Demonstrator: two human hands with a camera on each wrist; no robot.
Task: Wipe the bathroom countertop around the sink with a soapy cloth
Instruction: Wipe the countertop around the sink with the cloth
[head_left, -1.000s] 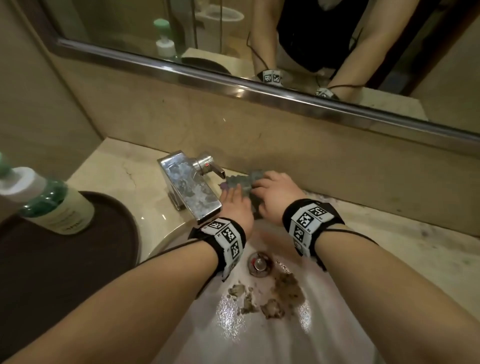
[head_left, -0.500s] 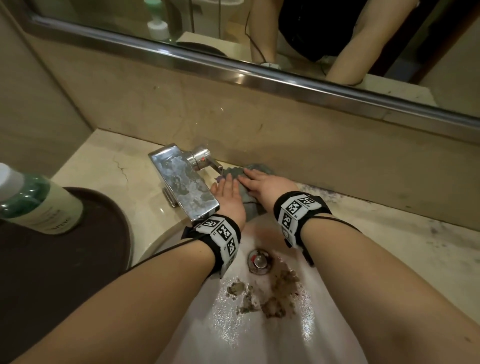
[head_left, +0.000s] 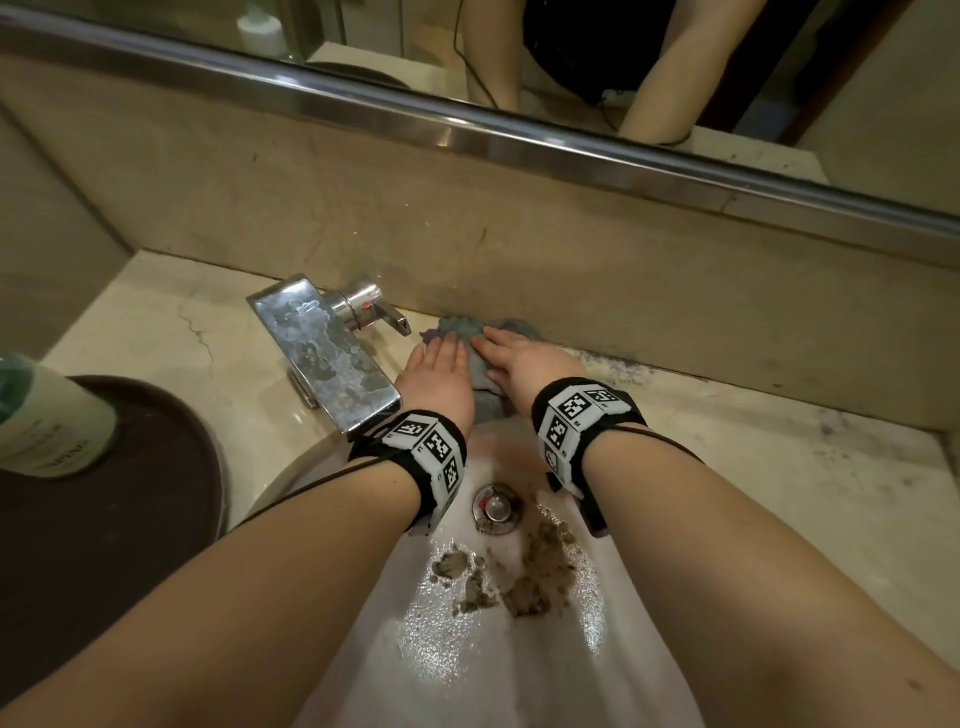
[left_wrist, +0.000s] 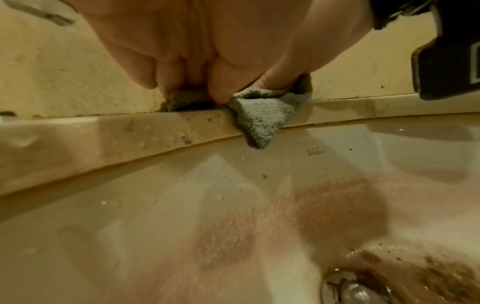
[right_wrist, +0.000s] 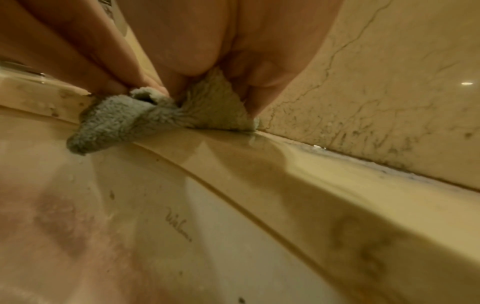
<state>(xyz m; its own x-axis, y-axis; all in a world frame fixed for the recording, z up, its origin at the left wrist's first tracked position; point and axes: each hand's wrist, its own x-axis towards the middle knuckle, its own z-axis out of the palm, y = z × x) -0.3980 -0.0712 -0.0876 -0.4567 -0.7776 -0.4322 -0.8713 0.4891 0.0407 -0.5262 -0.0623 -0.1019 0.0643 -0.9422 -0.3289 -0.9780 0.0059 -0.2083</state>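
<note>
cloth (head_left: 470, 332), a grey terry rag, lies behind the sink (head_left: 519, 649) rim against the backsplash, one corner drooping over. left hand (head_left: 436, 371) and right hand (head_left: 524, 358) press it flat-fingered, gripping nothing. it looks soft, limp, likely wet; best bunched at the middle.

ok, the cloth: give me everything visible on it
The cloth is a grey-green terry rag with a fluffy pile, bunched and folded rather than spread. It lies on the narrow countertop strip behind the sink, right of the faucet, against the backsplash. One corner hangs over the basin edge. The left hand and right hand press flat on it, fingers straight.
</note>
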